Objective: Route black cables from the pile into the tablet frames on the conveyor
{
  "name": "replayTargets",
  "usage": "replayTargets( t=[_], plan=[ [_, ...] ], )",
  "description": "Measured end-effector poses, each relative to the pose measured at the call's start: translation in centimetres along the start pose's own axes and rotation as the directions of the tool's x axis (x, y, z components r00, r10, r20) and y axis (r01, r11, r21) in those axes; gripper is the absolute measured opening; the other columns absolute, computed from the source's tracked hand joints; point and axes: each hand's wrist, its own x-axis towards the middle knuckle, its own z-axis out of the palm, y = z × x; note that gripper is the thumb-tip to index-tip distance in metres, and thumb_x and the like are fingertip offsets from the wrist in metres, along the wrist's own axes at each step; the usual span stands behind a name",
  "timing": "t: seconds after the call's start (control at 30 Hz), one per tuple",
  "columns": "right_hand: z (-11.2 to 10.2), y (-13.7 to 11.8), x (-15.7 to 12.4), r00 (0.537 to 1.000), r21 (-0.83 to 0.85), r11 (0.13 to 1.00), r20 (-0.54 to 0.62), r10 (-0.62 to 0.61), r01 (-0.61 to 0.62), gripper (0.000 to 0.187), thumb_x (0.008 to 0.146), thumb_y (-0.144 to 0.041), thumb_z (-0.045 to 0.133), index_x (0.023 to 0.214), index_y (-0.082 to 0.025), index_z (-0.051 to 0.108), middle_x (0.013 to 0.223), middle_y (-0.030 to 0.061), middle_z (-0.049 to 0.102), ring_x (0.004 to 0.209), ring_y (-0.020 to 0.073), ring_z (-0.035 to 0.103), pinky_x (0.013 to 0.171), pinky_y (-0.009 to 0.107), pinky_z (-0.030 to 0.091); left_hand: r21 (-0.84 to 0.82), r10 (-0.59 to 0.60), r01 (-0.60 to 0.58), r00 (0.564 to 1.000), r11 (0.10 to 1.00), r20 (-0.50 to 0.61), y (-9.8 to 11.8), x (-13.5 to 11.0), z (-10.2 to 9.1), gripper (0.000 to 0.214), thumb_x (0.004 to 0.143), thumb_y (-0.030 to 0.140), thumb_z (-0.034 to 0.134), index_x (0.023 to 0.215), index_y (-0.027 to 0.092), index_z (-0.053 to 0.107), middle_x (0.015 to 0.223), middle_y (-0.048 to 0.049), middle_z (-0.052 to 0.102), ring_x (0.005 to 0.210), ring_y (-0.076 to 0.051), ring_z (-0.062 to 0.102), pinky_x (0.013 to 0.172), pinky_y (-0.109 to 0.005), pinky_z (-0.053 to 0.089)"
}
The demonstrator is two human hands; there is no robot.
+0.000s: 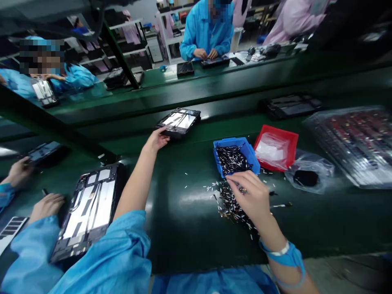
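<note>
My left hand (157, 139) reaches far forward and touches the near left corner of a black tablet frame (179, 121) lying on the green belt; its fingers curl on the frame's edge. My right hand (251, 194) rests palm down on a loose pile of small black and white parts (228, 204), fingers bent, just in front of a blue bin (235, 157) filled with the same parts. What the fingers pinch is hidden. A second black tablet frame (88, 208) with silver panels lies close to me at the left, under my left sleeve.
A red bin (276, 152) with a plastic bag stands beside the blue one. A clear bag (308, 176) with a dark item and a clear tray (352, 143) lie at the right. A co-worker's hands (45, 206) are at my left; other people work across the belt.
</note>
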Motion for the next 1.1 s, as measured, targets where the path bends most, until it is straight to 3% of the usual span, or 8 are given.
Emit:
replayTargets(
  t=[0.23,0.47,0.63,0.7,0.77,0.87,0.97,1.1],
  plan=[
    [0.3,0.2,-0.4,0.980,0.193,0.960,0.034,0.198,-0.201,0.011,0.083,-0.018,0.063,0.089,-0.021,0.072,0.070,0.0009,0.069,0.059,0.0139,0.060,0.058,0.029,0.052,-0.309,0.078,-0.073,0.997,0.948,0.004,-6.9,-11.0,-3.4,0.013,0.093,0.019,0.052,0.091,0.011,0.061,0.065,0.0001,0.059,0.048,-0.008,0.060,0.047,-0.017,0.047],
    [-0.2,-3.8,0.0,0.862,0.403,0.763,0.284,0.421,-0.505,0.004,0.074,-0.027,0.073,0.073,-0.023,0.072,0.071,0.0005,0.071,0.063,0.0146,0.064,0.060,0.028,0.051,-0.446,-0.076,0.188,0.963,0.875,0.257,-19.8,-24.0,-9.3,0.021,0.076,0.029,0.075,0.087,0.012,0.070,0.102,-0.0117,0.071,0.103,-0.029,0.068,0.074,-0.029,0.057],
    [2.7,-7.7,1.5,0.704,0.447,0.601,0.644,0.299,-0.663,0.013,0.064,-0.028,0.079,0.072,-0.021,0.071,0.071,0.0013,0.071,0.065,0.0144,0.063,0.060,0.028,0.051,-0.273,-0.176,0.493,0.686,0.826,0.707,-23.2,-27.9,-12.1,0.037,0.079,0.036,0.071,0.109,0.014,0.070,0.111,-0.0161,0.070,0.103,-0.027,0.068,0.082,-0.031,0.053],
    [5.1,-8.7,1.9,0.622,0.424,0.537,0.738,0.262,-0.729,0.020,0.061,-0.029,0.081,0.075,-0.020,0.070,0.070,0.0010,0.069,0.064,0.0136,0.062,0.058,0.027,0.049,-0.131,-0.130,0.365,0.607,0.922,0.784,-22.8,-28.1,-13.6,0.036,0.085,0.036,0.064,0.111,0.013,0.069,0.102,-0.0164,0.072,0.089,-0.025,0.071,0.074,-0.030,0.053],
    [7.4,-9.4,2.1,0.547,0.394,0.479,0.803,0.236,-0.784,0.027,0.058,-0.029,0.082,0.079,-0.019,0.070,0.069,0.0001,0.068,0.063,0.0127,0.061,0.058,0.027,0.049,-0.063,0.096,-0.072,0.740,0.995,0.666,-21.9,-27.5,-15.0,0.025,0.090,0.031,0.057,0.103,0.014,0.070,0.094,-0.0130,0.073,0.082,-0.021,0.070,0.074,-0.030,0.052],
    [10.2,-10.2,1.9,0.477,0.357,0.435,0.855,0.204,-0.827,0.029,0.057,-0.027,0.081,0.081,-0.017,0.068,0.064,-0.0018,0.066,0.061,0.0114,0.060,0.059,0.027,0.048,0.290,0.605,-0.674,0.738,0.679,0.299,-20.9,-25.2,-16.3,0.015,0.090,0.021,0.054,0.092,0.017,0.068,0.097,-0.0104,0.072,0.092,-0.021,0.067,0.085,-0.035,0.051],
    [11.7,-10.6,1.5,0.458,0.333,0.456,0.867,0.195,-0.825,0.024,0.061,-0.023,0.076,0.083,-0.017,0.066,0.064,-0.0032,0.064,0.058,0.0098,0.058,0.059,0.027,0.048,0.604,0.753,-0.711,0.604,0.360,0.263,-20.8,-22.5,-16.8,0.019,0.089,0.021,0.054,0.103,0.016,0.065,0.118,-0.0141,0.065,0.109,-0.026,0.061,0.093,-0.041,0.047],
    [12.4,-10.8,1.3,0.466,0.313,0.504,0.859,0.211,-0.805,0.021,0.065,-0.019,0.071,0.085,-0.016,0.066,0.064,-0.0035,0.064,0.058,0.0092,0.057,0.060,0.027,0.048,0.687,0.698,-0.701,0.589,0.191,0.407,-21.2,-21.1,-16.9,0.043,0.092,0.028,0.050,0.134,0.018,0.051,0.134,-0.0162,0.056,0.120,-0.029,0.055,0.093,-0.042,0.047]
  ],
)
